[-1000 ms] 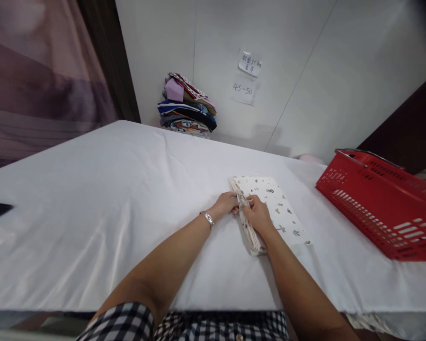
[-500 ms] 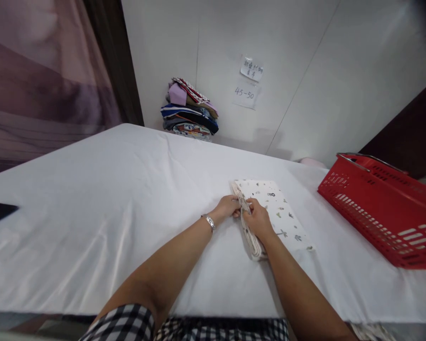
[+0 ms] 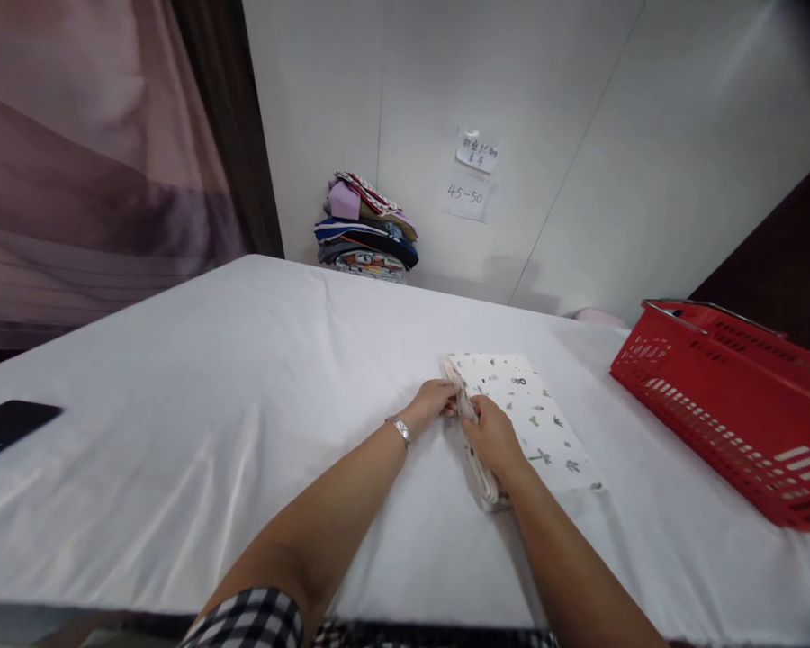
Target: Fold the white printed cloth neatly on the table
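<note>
Several layers of a cloth (image 3: 532, 409) on the bench (image 3: 263, 360), left of the basket (image 3: 722, 405), are clamped in the grip of the right hand (image 3: 494, 439), seemingly to keep the edges aligned; the left hand (image 3: 435, 398) touches the same side, its grip too hidden to tell.

Red basket (image 3: 722, 396) at right, fabric stack (image 3: 366, 230) near wall (image 3: 654, 171), black slab (image 3: 13, 425) at left

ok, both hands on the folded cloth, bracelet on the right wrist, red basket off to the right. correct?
Wrong wrist: the head view shows the bracelet on the left. The rest is right: left hand and right hand are on the folded cloth, and the red basket is off to the right.
</note>
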Tool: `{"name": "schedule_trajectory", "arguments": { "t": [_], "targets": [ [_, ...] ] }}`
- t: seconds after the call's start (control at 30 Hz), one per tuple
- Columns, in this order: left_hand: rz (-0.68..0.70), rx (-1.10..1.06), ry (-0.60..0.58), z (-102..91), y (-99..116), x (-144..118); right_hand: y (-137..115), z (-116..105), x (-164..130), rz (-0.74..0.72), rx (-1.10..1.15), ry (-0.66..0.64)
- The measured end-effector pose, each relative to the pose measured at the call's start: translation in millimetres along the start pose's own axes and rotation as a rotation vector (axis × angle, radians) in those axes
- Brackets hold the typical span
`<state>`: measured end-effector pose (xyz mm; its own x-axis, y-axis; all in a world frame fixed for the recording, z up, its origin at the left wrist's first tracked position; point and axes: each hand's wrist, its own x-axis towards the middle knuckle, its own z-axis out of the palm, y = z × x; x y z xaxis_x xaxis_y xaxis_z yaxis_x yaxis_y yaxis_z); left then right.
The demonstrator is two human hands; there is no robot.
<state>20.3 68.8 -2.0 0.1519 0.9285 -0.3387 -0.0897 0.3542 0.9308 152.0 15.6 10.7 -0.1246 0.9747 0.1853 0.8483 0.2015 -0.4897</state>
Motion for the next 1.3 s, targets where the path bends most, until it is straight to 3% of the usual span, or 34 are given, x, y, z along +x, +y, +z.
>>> {"name": "schedule_trajectory", "arguments": {
  "t": [0.23, 0.43, 0.67, 1.3],
  "targets": [
    [0.016, 0.037, 0.128, 4.8, 6.8, 21.0, 9.4, 5.7, 2.9, -0.094, 0.003, 0.006],
    [0.067, 0.236, 0.266, 13.7, 11.6, 43.1, 9.0, 3.8, -0.2, -0.145, 0.002, -0.007],
    [0.205, 0.5, 0.394, 8.4, 16.4, 56.8, -1.3, -2.2, -6.7, -0.137, -0.044, -0.045],
    [0.218, 0.825, 0.37, -9.4, 20.8, 79.0, -14.5, -7.3, -20.9, -0.143, -0.232, -0.178]
  ]
}}
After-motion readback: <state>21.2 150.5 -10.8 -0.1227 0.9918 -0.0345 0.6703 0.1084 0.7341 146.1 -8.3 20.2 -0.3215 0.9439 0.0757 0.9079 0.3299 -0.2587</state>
